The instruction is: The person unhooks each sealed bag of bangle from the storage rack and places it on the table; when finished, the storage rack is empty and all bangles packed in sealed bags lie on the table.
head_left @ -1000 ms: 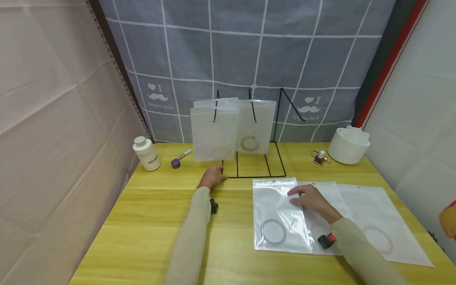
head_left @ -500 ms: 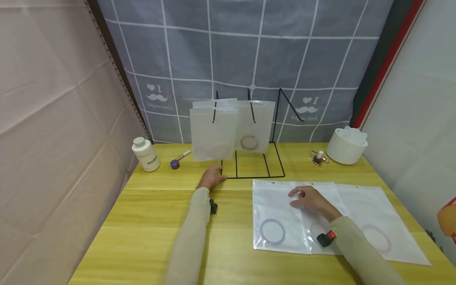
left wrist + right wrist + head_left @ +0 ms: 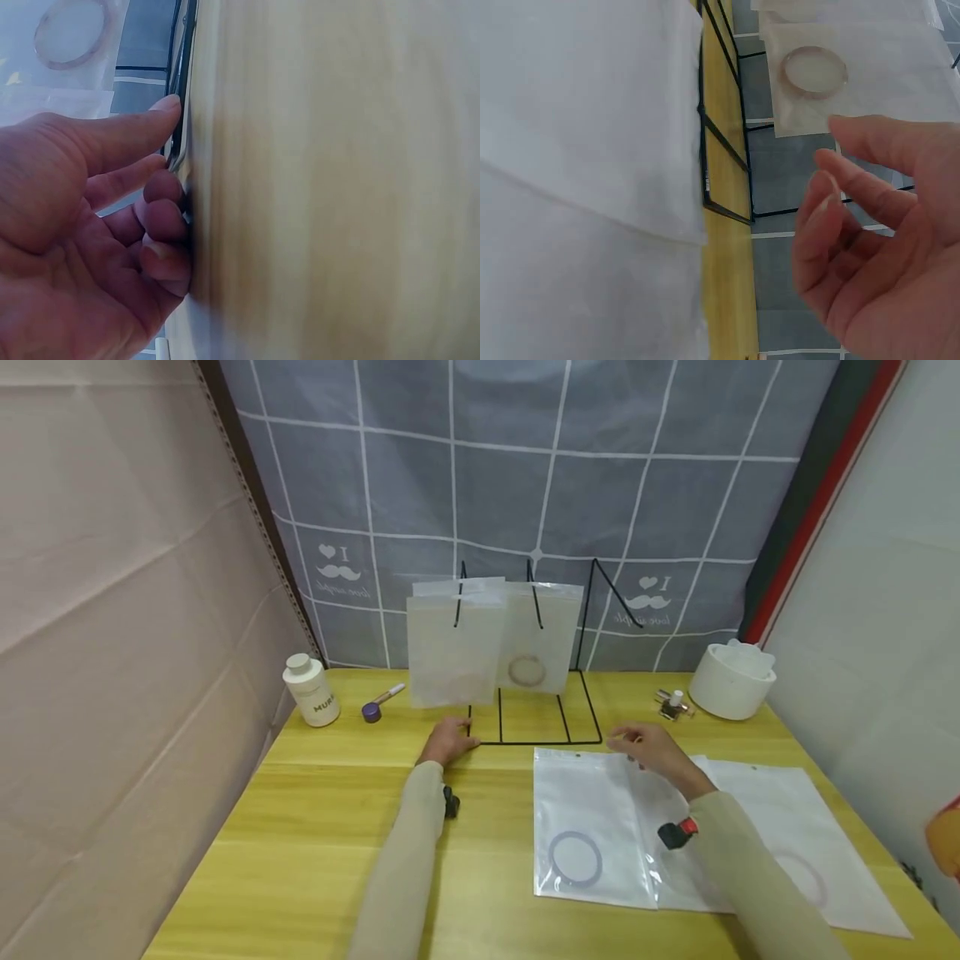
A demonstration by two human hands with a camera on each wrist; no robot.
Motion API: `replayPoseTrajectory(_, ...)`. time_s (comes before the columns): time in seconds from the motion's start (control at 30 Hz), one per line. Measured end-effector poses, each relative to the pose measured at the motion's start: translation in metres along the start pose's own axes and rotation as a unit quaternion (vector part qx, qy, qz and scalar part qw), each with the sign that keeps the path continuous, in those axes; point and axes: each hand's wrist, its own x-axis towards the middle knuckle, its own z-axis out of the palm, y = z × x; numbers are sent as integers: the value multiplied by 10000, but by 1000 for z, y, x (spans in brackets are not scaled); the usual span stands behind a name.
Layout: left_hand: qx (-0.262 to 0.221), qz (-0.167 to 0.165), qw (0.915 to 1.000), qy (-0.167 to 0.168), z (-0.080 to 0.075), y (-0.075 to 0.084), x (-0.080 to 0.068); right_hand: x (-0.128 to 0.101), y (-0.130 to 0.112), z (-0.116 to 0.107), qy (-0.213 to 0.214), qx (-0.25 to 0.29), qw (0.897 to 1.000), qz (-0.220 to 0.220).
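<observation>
Head view: shows left hand point(image 3: 447, 741) at the front left corner of a black rack point(image 3: 540, 743) standing on the table point(image 3: 300, 860), presumably to keep a light frame from shifting. Hanging bags point(image 3: 450, 652) on left and middle hooks; right hook point(image 3: 618, 593) bare. Flat bags point(image 3: 585, 793) overlapping in front, top edges toward the rack, likely for easy reach. Right hand point(image 3: 654, 749) over those top edges, fingers loosely bent, holding nothing. White bottle point(image 3: 313, 697) and white pot point(image 3: 731, 689) near the back, probably to leave working room.

Left wrist view: shows thumb and fingertip pinching the rack's wire, other fingers curled; judged a bracing hold, not a lift.

Right wrist view: shows thumb and fingertips apart, nothing between; beyond, a ring point(image 3: 815, 94) inside one hanging bag.
</observation>
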Motion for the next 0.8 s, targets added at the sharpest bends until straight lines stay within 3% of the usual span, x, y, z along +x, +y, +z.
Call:
replayPoseTrajectory(0.13,26,6,9999,122,0,-2,-2,33,-25,-7,485,734,9939,-661)
replayPoseTrajectory(0.33,46,86,9999,97,3,-1,-3,72,-59,-13,1090,1434,9740,-1377)
replayPoseTrajectory(0.53,-27,-15,9998,176,7,0,-2,95,-77,-15,896,1816,9626,-1798)
replayPoseTrajectory(0.7,-141,-58,9998,115,8,-3,-2,100,-84,-15,691,1762,9637,-1885)
replayPoseTrajectory(0.8,-165,-88,9997,137,5,-4,0,95,-100,-16,569,1565,9637,-2088)
